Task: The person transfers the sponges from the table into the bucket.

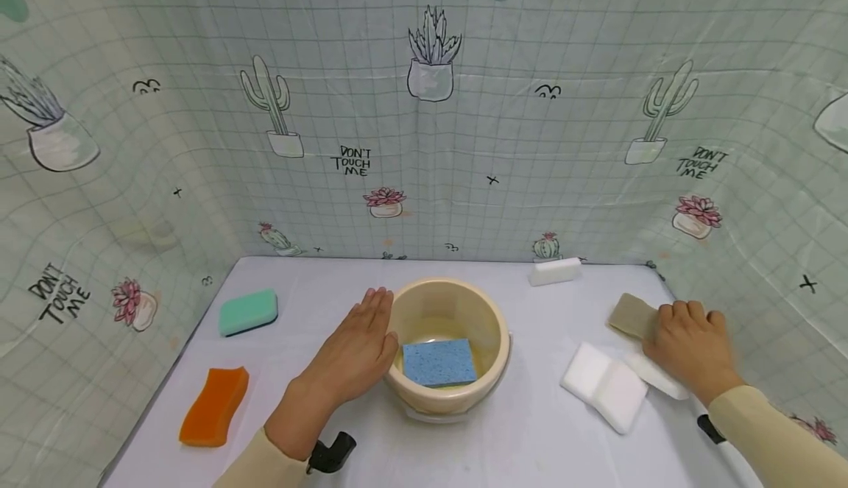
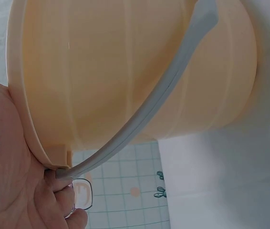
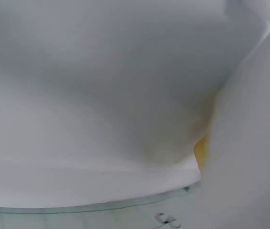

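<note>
My left hand (image 1: pixel 354 348) rests at the left rim of a cream bucket (image 1: pixel 500 326), its fingers nearly straight. In the left wrist view, the fingertips lie at the rim beside the end of the grey bail handle (image 2: pixel 142 112). Inside the bucket is a blue sponge (image 1: pixel 439 363). Over on the right, my right hand (image 1: pixel 692 344) has curled fingers and grips a white sponge (image 1: pixel 659 376), which sticks out below the palm and fills much of the right wrist view. A khaki sponge (image 1: pixel 631 315) lies right by its fingertips, partly covered by the hand.
Two white sponges (image 1: pixel 617 396) lie side by side between bucket and right hand. A white block (image 1: pixel 555 272) is at the back edge. On the left are a green sponge (image 1: pixel 248 313) and an orange sponge (image 1: pixel 213 407). A patterned curtain (image 1: pixel 490 120) encloses the white table (image 1: pixel 517 436).
</note>
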`<state>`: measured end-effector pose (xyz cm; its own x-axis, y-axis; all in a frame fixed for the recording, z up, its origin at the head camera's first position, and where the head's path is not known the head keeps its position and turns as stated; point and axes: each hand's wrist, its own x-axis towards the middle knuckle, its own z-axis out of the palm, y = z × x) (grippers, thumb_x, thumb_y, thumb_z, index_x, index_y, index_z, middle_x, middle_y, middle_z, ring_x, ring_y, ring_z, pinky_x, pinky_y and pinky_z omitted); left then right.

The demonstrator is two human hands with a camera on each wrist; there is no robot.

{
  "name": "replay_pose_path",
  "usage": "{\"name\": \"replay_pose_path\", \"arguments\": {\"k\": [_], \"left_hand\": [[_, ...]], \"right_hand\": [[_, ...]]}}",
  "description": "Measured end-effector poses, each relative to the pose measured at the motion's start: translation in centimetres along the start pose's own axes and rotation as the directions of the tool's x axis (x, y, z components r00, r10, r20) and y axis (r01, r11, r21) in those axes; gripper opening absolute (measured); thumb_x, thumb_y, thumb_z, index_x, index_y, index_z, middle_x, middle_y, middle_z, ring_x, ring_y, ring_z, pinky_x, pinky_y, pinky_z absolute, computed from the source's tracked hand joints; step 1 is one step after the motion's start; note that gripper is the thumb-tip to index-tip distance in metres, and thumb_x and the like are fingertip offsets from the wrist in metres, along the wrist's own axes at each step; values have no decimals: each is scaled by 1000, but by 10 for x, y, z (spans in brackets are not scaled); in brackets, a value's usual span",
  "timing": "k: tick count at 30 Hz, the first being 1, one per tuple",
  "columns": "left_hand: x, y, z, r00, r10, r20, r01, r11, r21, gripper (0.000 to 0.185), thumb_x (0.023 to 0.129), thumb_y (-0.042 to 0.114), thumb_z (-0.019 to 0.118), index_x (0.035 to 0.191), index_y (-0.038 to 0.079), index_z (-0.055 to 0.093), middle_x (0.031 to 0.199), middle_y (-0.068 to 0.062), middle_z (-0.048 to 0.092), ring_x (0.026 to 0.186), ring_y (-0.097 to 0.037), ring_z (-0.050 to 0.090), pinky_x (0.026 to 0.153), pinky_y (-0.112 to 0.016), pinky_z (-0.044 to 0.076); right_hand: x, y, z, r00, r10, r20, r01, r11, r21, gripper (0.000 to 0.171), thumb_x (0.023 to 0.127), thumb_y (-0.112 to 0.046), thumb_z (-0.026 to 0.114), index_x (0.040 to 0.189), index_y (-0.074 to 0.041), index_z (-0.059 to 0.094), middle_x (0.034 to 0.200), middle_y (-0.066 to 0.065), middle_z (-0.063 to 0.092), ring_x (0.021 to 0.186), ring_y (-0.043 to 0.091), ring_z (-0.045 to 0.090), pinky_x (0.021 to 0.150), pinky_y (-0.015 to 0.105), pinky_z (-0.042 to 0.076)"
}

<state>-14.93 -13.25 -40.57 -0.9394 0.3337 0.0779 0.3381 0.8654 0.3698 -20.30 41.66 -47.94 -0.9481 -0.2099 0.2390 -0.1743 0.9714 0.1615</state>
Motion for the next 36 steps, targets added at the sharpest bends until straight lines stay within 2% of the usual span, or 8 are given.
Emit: {"name": "replay_pose_path", "arguments": {"k": [4, 5, 11, 13, 17, 21, 29, 36], "left_hand": [[1, 1, 0, 1000, 1, 1, -1, 1000, 2, 64, 111, 27, 40, 165, -5, 25, 172, -22, 26, 163, -35, 19, 132, -51, 22], [1, 1, 0, 1000, -1, 2, 1, 1000, 4, 64, 111, 27, 40, 165, -5, 25, 172, -21, 26, 163, -34, 19, 132, -51, 22], [2, 2, -1, 1000, -5, 7, 5, 1000, 13, 65, 111, 28, 39, 165, -5, 24, 172, -21, 26, 163, -34, 18, 132, -51, 23], [2, 3, -1, 1000, -5, 8, 5, 1000, 15, 64, 111, 28, 39, 165, -5, 24, 172, -21, 26, 163, -33, 18, 132, -51, 23], [2, 3, -1, 1000, 0, 3, 0, 1000, 22, 65, 111, 28, 39, 165, -5, 25, 172, -21, 27, 163, -34, 19, 132, -50, 23], [3, 3, -1, 1000, 4, 0, -4, 1000, 30, 65, 111, 28, 40, 165, -5, 26, 172, -21, 27, 163, -33, 20, 132, -51, 23], [2, 3, -2, 1000, 2, 9, -2, 999, 36, 64, 111, 27, 40, 165, -5, 26, 172, -21, 28, 163, -34, 20, 132, -51, 24], [0, 1, -2, 1000, 4, 4, -4, 999, 47, 63, 111, 27, 40, 164, -5, 27, 171, -22, 28, 162, -34, 21, 131, -51, 24]], "right_hand": [[17, -18, -2, 999, -41, 7, 42, 999, -20, 51, 80, -28, 81, 101, 9, 53, 94, 25, 55, 95, 46, 48, 77, 61, 37], [21, -24, -2, 998, -57, -16, 56, 998, -27, 51, 79, -27, 81, 102, 10, 53, 96, 26, 56, 96, 46, 49, 77, 61, 38], [44, -61, -1, 984, -146, -105, 137, 987, -86, 46, 78, -20, 77, 107, 9, 54, 102, 24, 58, 103, 44, 52, 86, 62, 41], [50, -72, -2, 977, -184, -107, 172, 979, -111, 47, 80, -19, 77, 110, 8, 54, 104, 23, 57, 104, 42, 51, 88, 62, 41], [62, -93, -4, 949, -279, -146, 255, 953, -164, 50, 80, -20, 78, 114, 7, 54, 105, 21, 56, 105, 40, 50, 91, 59, 43], [75, -115, -11, 924, -339, -175, 303, 931, -203, 53, 81, -22, 77, 120, 5, 54, 111, 20, 57, 109, 38, 50, 94, 58, 45], [100, -146, -35, 878, -370, -305, 334, 928, -164, 56, 79, -29, 76, 121, 4, 57, 110, 18, 61, 107, 39, 56, 91, 56, 47], [112, -158, -59, 845, -402, -353, 359, 915, -183, 61, 82, -42, 72, 120, 4, 59, 112, 19, 62, 108, 38, 57, 92, 56, 49]]}}
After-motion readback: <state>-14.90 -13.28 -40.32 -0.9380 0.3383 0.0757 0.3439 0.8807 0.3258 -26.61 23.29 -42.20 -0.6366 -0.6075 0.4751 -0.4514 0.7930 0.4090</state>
